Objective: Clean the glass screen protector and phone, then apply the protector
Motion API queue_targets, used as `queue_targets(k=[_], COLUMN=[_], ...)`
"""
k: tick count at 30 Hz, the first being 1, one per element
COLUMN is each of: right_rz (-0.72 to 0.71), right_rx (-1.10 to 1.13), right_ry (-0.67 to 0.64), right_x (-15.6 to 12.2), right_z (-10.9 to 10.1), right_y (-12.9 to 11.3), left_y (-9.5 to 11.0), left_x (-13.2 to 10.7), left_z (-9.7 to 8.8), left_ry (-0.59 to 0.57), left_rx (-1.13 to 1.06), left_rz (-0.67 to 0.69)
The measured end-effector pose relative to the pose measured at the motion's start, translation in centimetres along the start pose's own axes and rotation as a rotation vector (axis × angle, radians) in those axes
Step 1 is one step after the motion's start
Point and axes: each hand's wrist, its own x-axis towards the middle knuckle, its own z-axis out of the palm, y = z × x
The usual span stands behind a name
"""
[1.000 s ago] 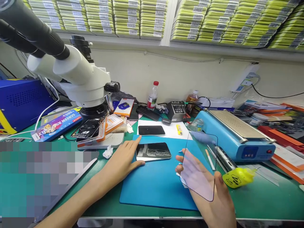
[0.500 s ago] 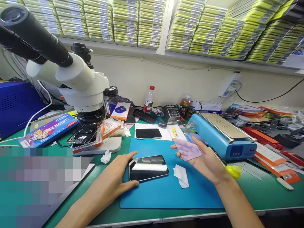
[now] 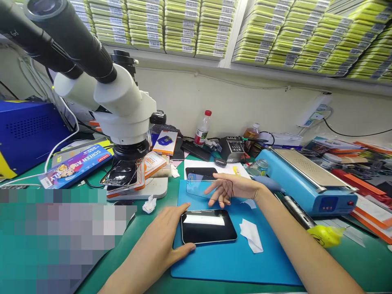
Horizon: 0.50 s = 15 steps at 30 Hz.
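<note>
A smartphone (image 3: 208, 230) lies face up on the blue mat (image 3: 220, 267), its dark screen reflecting a white band. My left hand (image 3: 159, 239) grips its left end, index finger at the far corner and thumb at the near edge. Beyond the phone, my right hand (image 3: 235, 188) holds up a clear, thin-rimmed glass screen protector (image 3: 196, 188), tilted, by its right end. Several of my right fingers show through the glass. A folded white wipe (image 3: 251, 235) lies on the mat right of the phone.
A second dark phone (image 3: 200, 173) lies behind the protector on white paper. A microscope (image 3: 122, 118) stands left, near a crumpled tissue (image 3: 150, 204). Right are a blue heating-plate machine (image 3: 306, 183), a yellow squeezy thing (image 3: 326, 235) and a glass jar (image 3: 260, 166).
My right hand has swung left and turned, bringing the screen protector from the right side to behind the phone. My left hand stays at the phone's left end. The camera view has shifted left.
</note>
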Motion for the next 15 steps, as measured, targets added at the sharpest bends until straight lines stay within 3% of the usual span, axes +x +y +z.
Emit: queue_targets(k=[8,15], right_rz=[0.161,0.033], right_rx=[-0.119,-0.168], right_ry=[0.161,0.543], right_x=[1.6,0.9], right_z=[-0.5,1.0], right_y=[-0.7,-1.7], left_y=[-0.1,-0.5], left_x=[0.0,-0.3], left_z=[0.3,0.7], left_ry=[-0.003,0.008], left_rx=[0.001,0.021], left_rz=[-0.017,0.012])
